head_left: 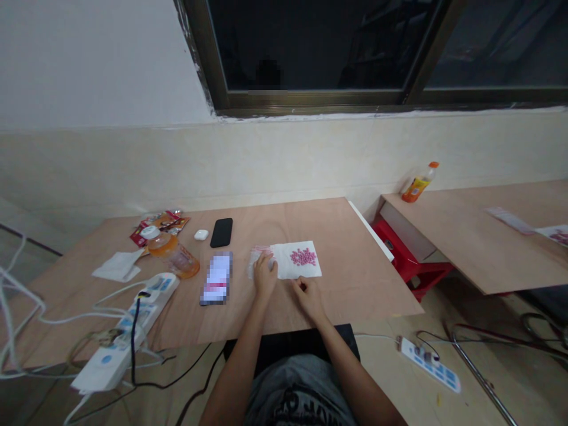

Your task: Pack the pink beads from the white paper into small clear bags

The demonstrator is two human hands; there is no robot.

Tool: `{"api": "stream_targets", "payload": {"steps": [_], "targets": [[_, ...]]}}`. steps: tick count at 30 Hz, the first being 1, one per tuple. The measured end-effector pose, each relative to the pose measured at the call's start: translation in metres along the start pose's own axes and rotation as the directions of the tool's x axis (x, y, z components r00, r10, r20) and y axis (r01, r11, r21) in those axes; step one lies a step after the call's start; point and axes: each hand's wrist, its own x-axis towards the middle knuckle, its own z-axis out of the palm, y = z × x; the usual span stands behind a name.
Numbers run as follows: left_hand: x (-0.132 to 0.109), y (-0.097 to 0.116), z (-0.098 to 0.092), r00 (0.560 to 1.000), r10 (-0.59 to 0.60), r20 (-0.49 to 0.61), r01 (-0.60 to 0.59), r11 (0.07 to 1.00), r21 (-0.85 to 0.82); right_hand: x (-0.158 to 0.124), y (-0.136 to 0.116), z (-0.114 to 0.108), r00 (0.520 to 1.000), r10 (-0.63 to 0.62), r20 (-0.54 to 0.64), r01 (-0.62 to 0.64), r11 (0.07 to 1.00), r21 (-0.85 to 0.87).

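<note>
A white sheet of paper (284, 263) lies on the table before me, with many small pink round pieces (303, 257) heaped on its right half. A clear plastic bag with a pinkish top strip (261, 248) lies at the sheet's left edge. My left hand (265, 273) rests over the bag and that edge, its fingers stretched out and lying flat. At the sheet's lower edge, my right hand (309, 296) has its fingers curled together in a pinch below the pink pieces. Whatever is between those fingertips, if anything, is too small to see.
Left of the sheet lie a lit phone (217, 278), a black phone (221, 232) and a white earbud case (201, 235). An orange drink bottle (175, 254) leans near wrappers (164, 222), a tissue (118, 266) and a power strip (126, 334). A red stool (406, 254) stands between the tables.
</note>
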Motion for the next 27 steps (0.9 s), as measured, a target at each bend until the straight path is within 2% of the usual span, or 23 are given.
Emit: {"api": "stream_targets", "payload": {"steps": [27], "targets": [[0.0002, -0.0001, -0.0005, 1.0, -0.015, 0.023, 0.014, 0.999, 0.034, -0.0012, -0.0009, -0.0014, 0.999, 0.016, 0.043, -0.016, 1.0, 0.006]]}}
